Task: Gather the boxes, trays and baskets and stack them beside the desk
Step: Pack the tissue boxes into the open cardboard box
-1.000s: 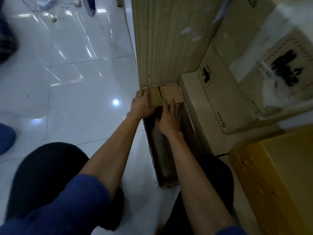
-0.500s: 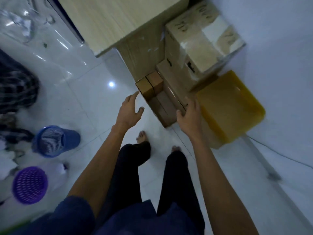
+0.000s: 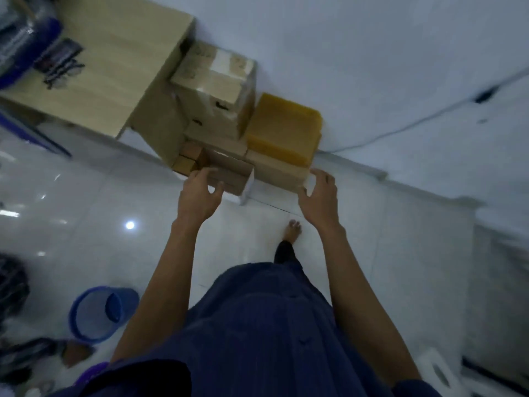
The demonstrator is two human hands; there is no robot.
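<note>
Cardboard boxes are stacked against the wall beside the wooden desk (image 3: 114,73): a large taped box (image 3: 214,81) on top, a long flat box (image 3: 274,170) under it, a narrow box (image 3: 229,170) in front. A yellow tray (image 3: 283,127) lies upside down on the flat box. My left hand (image 3: 200,193) hovers in front of the narrow box, fingers loosely curled, holding nothing. My right hand (image 3: 319,196) hovers near the flat box's right end, also empty. A blue basket (image 3: 100,310) lies on its side on the floor at lower left.
A purple basket's rim (image 3: 91,371) shows at the bottom left among clutter. A white object (image 3: 438,371) sits at the lower right. A cable (image 3: 400,127) runs along the wall. My bare foot (image 3: 292,230) stands on the glossy white tile floor.
I have risen from a crouch and stepped back. Both hands left the narrow box and now hang in the air in front of the stack.
</note>
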